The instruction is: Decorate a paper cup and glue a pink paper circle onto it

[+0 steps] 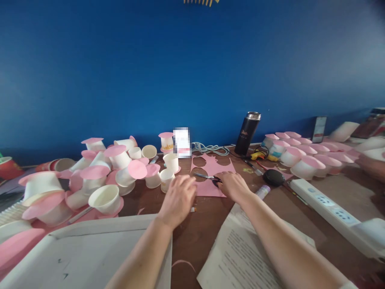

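Pink paper [212, 189] with several round holes cut out lies flat on the brown table [192, 241]. A pair of scissors [206, 176] rests over it, blades pointing left. My right hand [233, 184] is at the dark handles, its fingers wrapped over them. Just left of the pink paper, my left hand [179, 198] is low over the table with curled fingers; what is under them is hidden. A small orange-tipped item [193, 209] lies beside it. White paper cups [167, 179] stand close beyond my left hand.
Cups with pink discs [116, 156] crowd the left, more [309, 166] the right. A black bottle [248, 132], glue stick [263, 192], round black case [273, 177] and power strip [325, 204] are at the right. White board [99, 253] and printed sheet [237, 249] lie in front.
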The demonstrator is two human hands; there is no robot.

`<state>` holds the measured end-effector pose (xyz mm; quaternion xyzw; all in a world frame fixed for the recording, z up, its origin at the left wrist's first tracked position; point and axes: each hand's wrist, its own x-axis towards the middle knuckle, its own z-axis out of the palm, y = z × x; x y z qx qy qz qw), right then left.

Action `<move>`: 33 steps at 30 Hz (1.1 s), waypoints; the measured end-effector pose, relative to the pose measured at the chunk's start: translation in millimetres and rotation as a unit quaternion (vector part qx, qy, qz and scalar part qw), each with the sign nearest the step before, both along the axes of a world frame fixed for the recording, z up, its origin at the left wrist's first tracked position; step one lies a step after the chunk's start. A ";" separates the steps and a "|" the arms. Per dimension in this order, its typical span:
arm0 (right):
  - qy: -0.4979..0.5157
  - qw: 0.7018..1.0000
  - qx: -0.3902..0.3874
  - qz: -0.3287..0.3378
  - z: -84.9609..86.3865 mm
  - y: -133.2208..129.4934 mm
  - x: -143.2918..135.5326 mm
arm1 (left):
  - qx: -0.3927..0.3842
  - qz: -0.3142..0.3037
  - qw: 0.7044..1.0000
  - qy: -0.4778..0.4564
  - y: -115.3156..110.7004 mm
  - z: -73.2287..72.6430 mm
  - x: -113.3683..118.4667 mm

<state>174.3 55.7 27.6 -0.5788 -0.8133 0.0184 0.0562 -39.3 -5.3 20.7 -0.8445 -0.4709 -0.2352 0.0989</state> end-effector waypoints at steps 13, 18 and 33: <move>0.032 0.987 0.019 -0.159 1.4 8.9 23.8 | -0.146 -0.026 0.986 0.071 -3.1 -3.6 11.9; 0.048 0.968 0.013 -0.244 5.4 15.3 50.4 | -0.146 0.013 0.985 0.094 -10.7 2.1 9.0; 0.077 0.994 0.003 -0.077 15.7 -5.3 27.2 | -0.247 0.066 0.966 0.026 -20.8 19.6 -17.4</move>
